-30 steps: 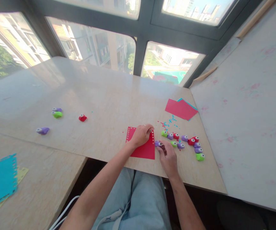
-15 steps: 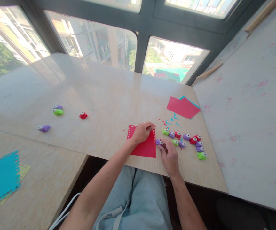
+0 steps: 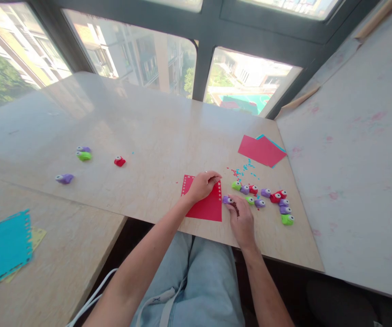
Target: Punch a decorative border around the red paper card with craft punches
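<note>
Seated at the near edge of the table point(image 3: 155, 136), you pin a red paper square point(image 3: 205, 206) flat with your left hand point(image 3: 202, 185), its fingers curled down onto the sheet's far right corner, beside the row of small holes already punched along that side. Your right hand point(image 3: 241, 220) lies just right of the sheet, its fingertips pinched narrowly on a purple punch point(image 3: 227, 200) that sits touching the paper's right edge. The step in hand looks like edge punching, and the next move likely calls for seating the punch over an unpunched stretch of the border and pressing straight down while the left hand keeps the sheet from sliding. The sheet's near edge lies close to the table's lip above your lap, so there is little room to draw it toward you. Just right of the purple punch a cluster of punches point(image 3: 270, 202) in green, purple and red crowds the right hand's side; beyond them lie scattered paper bits point(image 3: 241, 171) and a stack of red and teal sheets point(image 3: 262, 150). Open tabletop lies to the left and farther out, with three stray punches point(image 3: 84, 155) well apart, and a teal punched sheet point(image 3: 1, 247) on the lower surface at far left.
</note>
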Motion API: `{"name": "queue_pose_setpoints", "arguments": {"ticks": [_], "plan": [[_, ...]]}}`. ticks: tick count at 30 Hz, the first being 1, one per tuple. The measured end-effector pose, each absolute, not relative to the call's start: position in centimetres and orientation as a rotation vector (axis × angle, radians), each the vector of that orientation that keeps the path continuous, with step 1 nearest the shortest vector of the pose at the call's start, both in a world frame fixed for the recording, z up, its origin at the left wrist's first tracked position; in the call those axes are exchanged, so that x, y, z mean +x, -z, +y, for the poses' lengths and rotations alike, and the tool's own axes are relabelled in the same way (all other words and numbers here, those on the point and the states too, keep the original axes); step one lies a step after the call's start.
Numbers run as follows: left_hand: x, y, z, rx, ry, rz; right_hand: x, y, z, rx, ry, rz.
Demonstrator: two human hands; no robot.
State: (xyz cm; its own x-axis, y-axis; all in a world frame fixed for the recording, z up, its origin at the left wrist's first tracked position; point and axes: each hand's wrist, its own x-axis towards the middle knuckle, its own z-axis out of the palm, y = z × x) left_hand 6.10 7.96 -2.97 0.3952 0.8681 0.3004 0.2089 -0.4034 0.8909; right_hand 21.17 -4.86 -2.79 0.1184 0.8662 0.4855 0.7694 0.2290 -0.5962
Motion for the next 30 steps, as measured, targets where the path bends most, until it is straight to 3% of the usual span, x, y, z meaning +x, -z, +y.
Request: {"name": "queue_pose_setpoints", "arguments": {"ticks": [9,30], "plan": [[6.1,2.9,8.0,1.855,-1.035,0.939,20.9,2.8,-4.9,-1.560,-0.013,-1.744],[6.8,2.0,9.3,1.854,-0.804,1.037,21.3,3.0,-4.6,-1.553,-0.029,-1.755]]}}
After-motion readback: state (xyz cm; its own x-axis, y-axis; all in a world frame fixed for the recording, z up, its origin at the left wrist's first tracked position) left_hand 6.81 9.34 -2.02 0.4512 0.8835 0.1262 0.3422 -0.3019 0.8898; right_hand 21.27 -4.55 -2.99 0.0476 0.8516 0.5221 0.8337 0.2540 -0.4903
